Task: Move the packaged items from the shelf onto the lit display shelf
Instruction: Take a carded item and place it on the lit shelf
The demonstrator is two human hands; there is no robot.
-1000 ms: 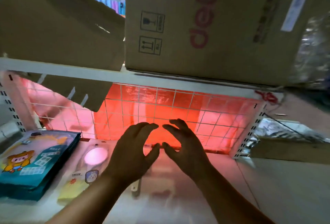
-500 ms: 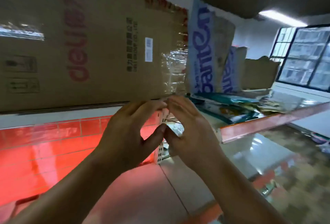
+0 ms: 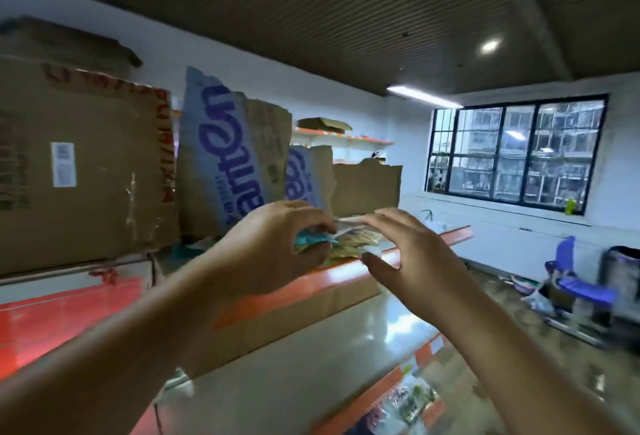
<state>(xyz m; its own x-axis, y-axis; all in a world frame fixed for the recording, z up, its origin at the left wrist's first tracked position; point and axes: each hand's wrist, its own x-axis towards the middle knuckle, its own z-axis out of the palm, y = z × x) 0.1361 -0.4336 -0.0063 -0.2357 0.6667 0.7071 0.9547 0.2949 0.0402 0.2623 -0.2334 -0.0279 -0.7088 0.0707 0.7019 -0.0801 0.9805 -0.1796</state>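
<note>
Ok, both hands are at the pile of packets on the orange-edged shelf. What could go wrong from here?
1. The packets lie in a loose, uneven pile near the orange shelf edge. The left hand grips only their teal end and the right hand is open over them, so some may slip off when lifted.
2. The torn cardboard box stands close behind the pile; a pull could snag or tip it.

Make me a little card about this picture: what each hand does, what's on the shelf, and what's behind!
shelf: orange edge, holds a pile of packets
left hand: pinches a teal packet from the pile
right hand: open, fingers spread beside the pile
behind: big cardboard box, torn box with blue letters
</note>
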